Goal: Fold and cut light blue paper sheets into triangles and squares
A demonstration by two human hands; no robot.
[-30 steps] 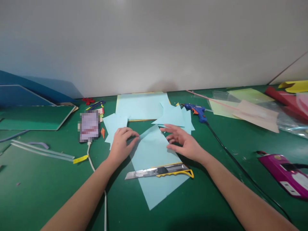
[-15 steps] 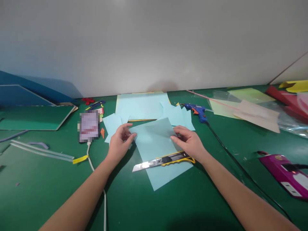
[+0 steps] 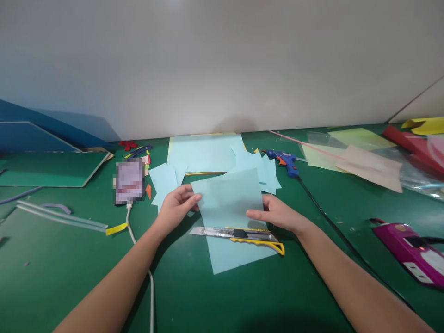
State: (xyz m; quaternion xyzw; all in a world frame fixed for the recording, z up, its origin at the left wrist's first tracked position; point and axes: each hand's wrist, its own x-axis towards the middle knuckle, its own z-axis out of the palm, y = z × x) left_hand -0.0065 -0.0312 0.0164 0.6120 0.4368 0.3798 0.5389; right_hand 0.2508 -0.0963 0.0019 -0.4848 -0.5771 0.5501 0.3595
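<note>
A light blue sheet of paper is held between my two hands, its far end lifted off the table. My left hand pinches the left edge near the far corner, thumb on top. My right hand grips the right edge lower down, its thumb on the paper and its fingers behind. Across the near part of the sheet lies a yellow utility knife, blade extended and pointing left. Neither hand touches the knife.
Behind are more blue sheets and cut blue pieces. A blue glue gun trails a black cord to the right. A purple power strip lies at right. A blurred-out device with a white cable is at left.
The sheet has turned, its far end swinging right. The knife on it has rotated, its handle end coming nearer me. My right hand has moved down the right edge.
</note>
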